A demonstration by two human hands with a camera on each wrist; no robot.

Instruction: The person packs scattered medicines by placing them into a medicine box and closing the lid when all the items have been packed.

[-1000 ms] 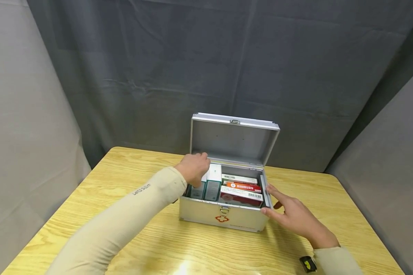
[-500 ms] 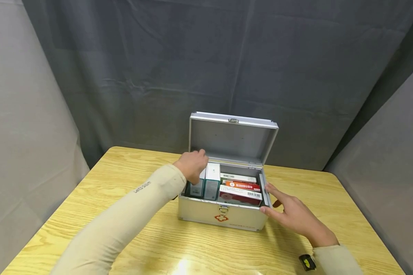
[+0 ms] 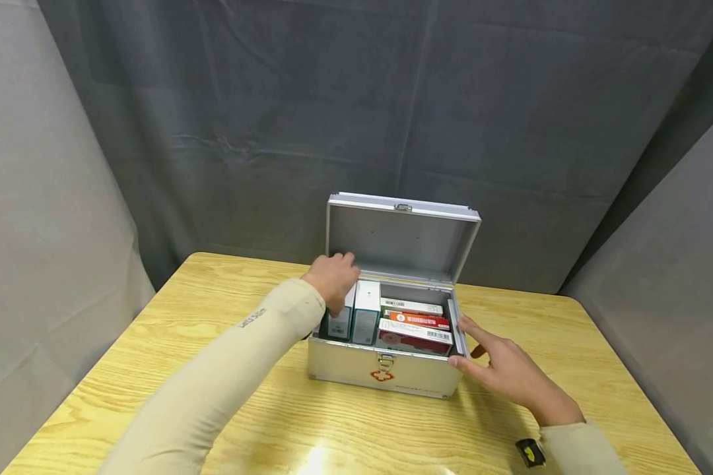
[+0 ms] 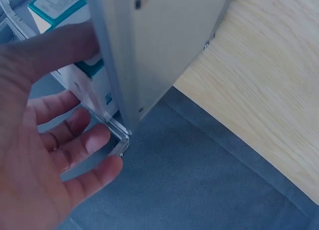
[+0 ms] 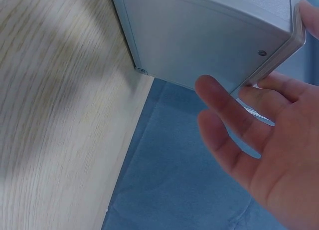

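A silver first-aid case (image 3: 350, 363) with a red cross emblem stands on the table, its lid (image 3: 401, 241) raised. My left hand (image 3: 333, 280) reaches over the case's left end, the thumb by the front face of a white-and-teal medicine box (image 3: 340, 326) and the fingers toward its back. In the left wrist view, thumb and index finger lie about that medicine box (image 4: 92, 68), while the other fingers fan out. At the case's right wall (image 5: 199, 40), the thumb of my right hand (image 3: 508, 373) touches the front corner and its fingertips rest along the rim.
Beside the pinched box stands another white-and-teal box (image 3: 366, 316). Several flat medicine boxes, including a dark red one (image 3: 412, 338) and an orange-red one (image 3: 418, 321), fill the case's right part. Grey cloth (image 3: 261, 132) hangs behind the wooden table (image 3: 243, 270).
My left hand has shifted slightly up and back along the medicine box, and the sleeve has turned a little. The right hand stays at the case's right end.
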